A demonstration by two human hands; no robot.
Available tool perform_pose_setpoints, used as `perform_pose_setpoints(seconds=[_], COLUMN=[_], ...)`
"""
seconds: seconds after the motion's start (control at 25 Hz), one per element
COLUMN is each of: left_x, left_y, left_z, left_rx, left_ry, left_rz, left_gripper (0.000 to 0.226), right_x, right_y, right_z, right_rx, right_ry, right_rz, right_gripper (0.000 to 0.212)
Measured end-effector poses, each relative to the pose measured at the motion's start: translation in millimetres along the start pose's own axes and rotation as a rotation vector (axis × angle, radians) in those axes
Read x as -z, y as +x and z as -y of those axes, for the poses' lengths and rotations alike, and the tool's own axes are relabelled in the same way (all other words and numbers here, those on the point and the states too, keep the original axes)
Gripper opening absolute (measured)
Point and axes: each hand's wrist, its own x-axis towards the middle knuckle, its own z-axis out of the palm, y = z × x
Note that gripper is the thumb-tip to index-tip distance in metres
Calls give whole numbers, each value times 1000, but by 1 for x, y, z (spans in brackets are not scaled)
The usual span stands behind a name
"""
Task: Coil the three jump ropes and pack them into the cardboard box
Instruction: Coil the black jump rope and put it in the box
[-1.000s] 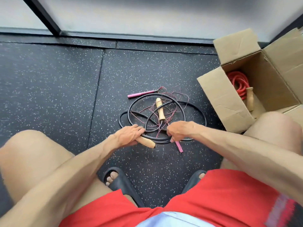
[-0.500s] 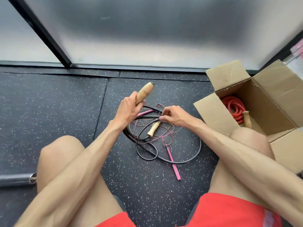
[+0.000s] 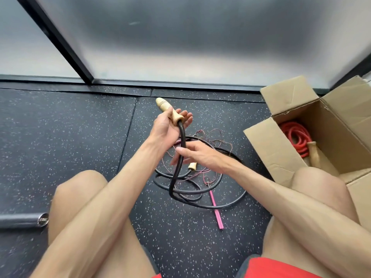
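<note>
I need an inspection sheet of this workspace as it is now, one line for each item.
Surface: black speckled floor.
Job's things: black jump rope partly lifted, its loops overlapping the pink jump rope on the floor; red jump rope coiled inside the cardboard box.
Clutter: metal bar end at left.
Grippers: left hand grips the wooden handle; right hand pinches the black rope below.
Cables: nothing seen.
Surroundings: frosted glass wall, black frame.

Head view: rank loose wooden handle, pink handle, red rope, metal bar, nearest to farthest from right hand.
1. Loose wooden handle, just beneath the right hand.
2. Pink handle, floor, nearer the person.
3. Red rope, in the cardboard box, right.
4. Metal bar, far left.
</note>
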Motion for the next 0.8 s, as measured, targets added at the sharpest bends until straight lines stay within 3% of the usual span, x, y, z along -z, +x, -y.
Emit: perform_pose_setpoints(seconds=[0.12, 0.28, 0.36, 0.4, 0.44, 0.52, 0.6, 0.68, 0.8], left_x=[9, 21, 26, 28, 27, 20, 13, 14, 19], left_y=[3, -6, -11, -13, -15, -25, -35, -35, -30], left_z=[2, 1, -1, -3, -4, 1, 13, 21, 12], left_rx=[21, 74, -164, -370, -555, -666, -688, -766, -836], left_ry=[205, 755, 1191, 1361, 1428, 1443, 1563, 1624, 1586], left_rz=[-30, -231, -311, -260, -90, 342, 547, 533, 265], left_gripper=[33, 35, 33, 39, 46, 51, 35, 22, 16], right_x=[-5, 13, 22, 25, 28, 31, 33, 36, 42], right_y=[-7, -12, -18, -20, -23, -28, -34, -35, -37], right_z=[13, 28, 32, 33, 34, 38, 40, 37, 32], right_rx=[17, 3, -4, -9, -13, -3, -4, 6, 16], right_ry=[176, 286, 234, 195, 160, 97, 44, 1, -12], right_rz=[-8, -128, -136, -133, -132, -144, -154, -163, -157], right_gripper=[34, 47, 50, 52, 54, 60, 63, 52, 41])
